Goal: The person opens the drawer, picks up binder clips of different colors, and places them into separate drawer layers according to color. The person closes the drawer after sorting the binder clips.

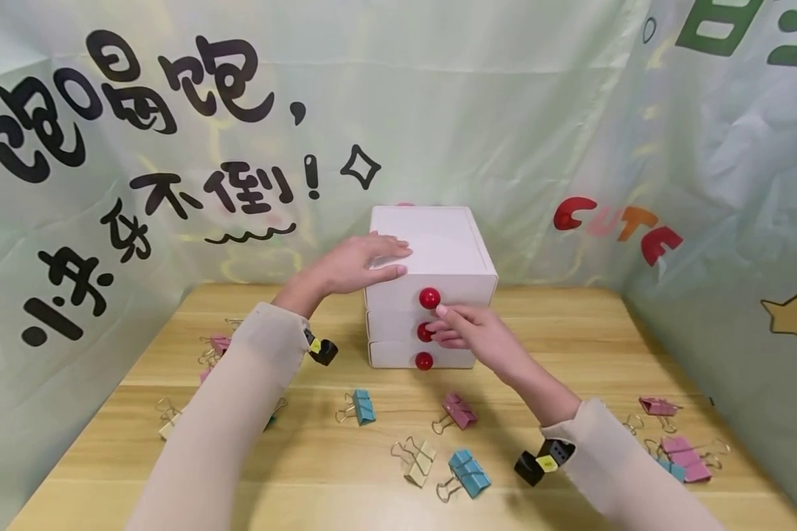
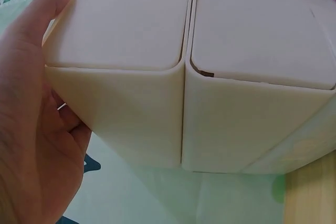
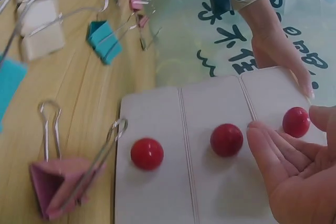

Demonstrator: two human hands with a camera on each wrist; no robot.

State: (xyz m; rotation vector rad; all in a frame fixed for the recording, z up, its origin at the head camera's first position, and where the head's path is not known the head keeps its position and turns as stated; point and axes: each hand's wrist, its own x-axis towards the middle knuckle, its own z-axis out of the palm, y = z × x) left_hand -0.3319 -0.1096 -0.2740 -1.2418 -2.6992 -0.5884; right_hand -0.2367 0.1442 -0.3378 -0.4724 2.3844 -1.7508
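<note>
A white box with three drawers (image 1: 387,293) stands at the back of the table, each drawer bearing a round red knob. My left hand (image 1: 365,262) rests on the box's top near its left edge, fingers straight; the left wrist view shows the thumb side against the top drawer unit. My right hand (image 1: 481,335) is at the drawer fronts with fingers loosely bent. Its thumb is beside the top knob (image 3: 296,122), and its fingertips lie between that knob and the middle knob (image 3: 227,140). The bottom knob (image 1: 424,361) is free of both hands.
Before the box lie a blue binder clip (image 1: 364,407), a pink binder clip (image 1: 460,411), a cream binder clip (image 1: 419,463) and another blue clip (image 1: 469,473). Several more clips lie at the table's left and right sides. A printed cloth (image 1: 505,133) hangs behind.
</note>
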